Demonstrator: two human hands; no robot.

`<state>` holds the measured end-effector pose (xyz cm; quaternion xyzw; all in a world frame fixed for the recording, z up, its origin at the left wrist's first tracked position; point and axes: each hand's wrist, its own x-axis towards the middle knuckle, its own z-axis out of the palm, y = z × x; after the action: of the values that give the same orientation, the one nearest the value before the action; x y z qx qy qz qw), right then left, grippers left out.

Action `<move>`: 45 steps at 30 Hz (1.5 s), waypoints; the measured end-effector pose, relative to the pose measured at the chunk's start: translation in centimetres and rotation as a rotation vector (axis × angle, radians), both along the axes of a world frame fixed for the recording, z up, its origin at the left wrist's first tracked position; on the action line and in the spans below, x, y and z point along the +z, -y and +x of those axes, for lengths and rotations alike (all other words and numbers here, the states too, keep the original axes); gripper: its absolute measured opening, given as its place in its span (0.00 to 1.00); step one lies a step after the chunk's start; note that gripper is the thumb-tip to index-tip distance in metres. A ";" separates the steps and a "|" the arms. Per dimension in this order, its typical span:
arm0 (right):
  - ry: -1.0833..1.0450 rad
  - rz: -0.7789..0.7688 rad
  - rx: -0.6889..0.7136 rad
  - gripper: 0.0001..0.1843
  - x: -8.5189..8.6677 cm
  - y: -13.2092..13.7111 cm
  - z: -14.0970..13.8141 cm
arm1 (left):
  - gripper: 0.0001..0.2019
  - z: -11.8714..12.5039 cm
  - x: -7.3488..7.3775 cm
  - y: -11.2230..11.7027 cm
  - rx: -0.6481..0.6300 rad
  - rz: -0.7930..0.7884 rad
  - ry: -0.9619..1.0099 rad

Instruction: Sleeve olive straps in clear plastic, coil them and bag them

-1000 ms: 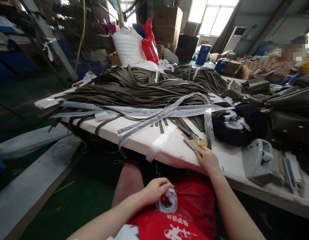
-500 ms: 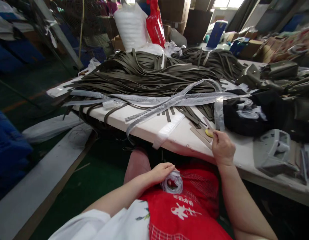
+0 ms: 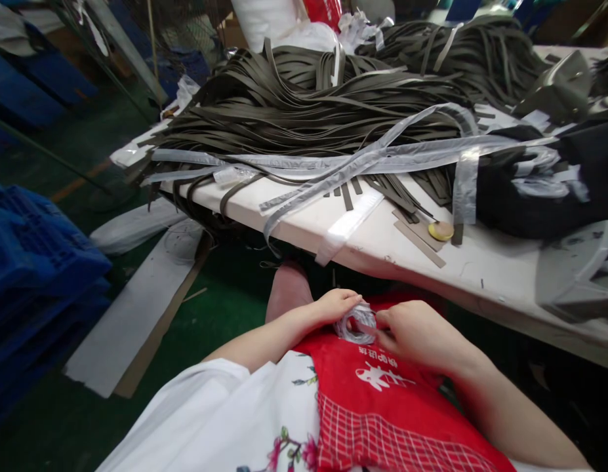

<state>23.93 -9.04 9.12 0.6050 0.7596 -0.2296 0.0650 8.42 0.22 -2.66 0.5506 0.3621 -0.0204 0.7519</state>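
Observation:
A small roll of clear tape [image 3: 355,322] rests on my lap, over a red apron [image 3: 382,393]. My left hand [image 3: 333,306] grips the roll from the left with curled fingers. My right hand [image 3: 412,331] has come down from the table and pinches the roll's right side. Both hands are closed on it, just below the white table's front edge [image 3: 412,278].
A large heap of dark olive straps [image 3: 304,98] covers the table, with long clear tape strips [image 3: 363,160] laid across it. A small yellow disc [image 3: 440,230], a grey device [image 3: 579,275] and black fabric [image 3: 544,190] lie at right. Blue crates [image 3: 28,262] stand at left.
My right hand left the table near the yellow disc and dropped to my lap, joining the left hand on the tape roll. The view tilted downward.

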 end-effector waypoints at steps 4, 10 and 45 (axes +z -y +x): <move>0.069 0.033 -0.039 0.18 -2.7 -0.9 -1.6 | 0.26 0.0 -0.2 0.1 0.009 0.133 0.021; -0.264 -0.052 -0.151 0.09 -3.9 -1.1 1.4 | 0.21 -0.4 -0.1 -0.2 0.035 0.255 0.006; -1.169 -0.204 -0.753 0.25 -11.2 -1.3 2.1 | 0.13 0.3 1.0 0.7 0.109 0.500 -0.061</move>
<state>26.07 -7.77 -2.08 0.5952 0.3837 -0.5940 -0.3816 8.68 -0.49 -1.71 0.6982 0.4076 0.0934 0.5811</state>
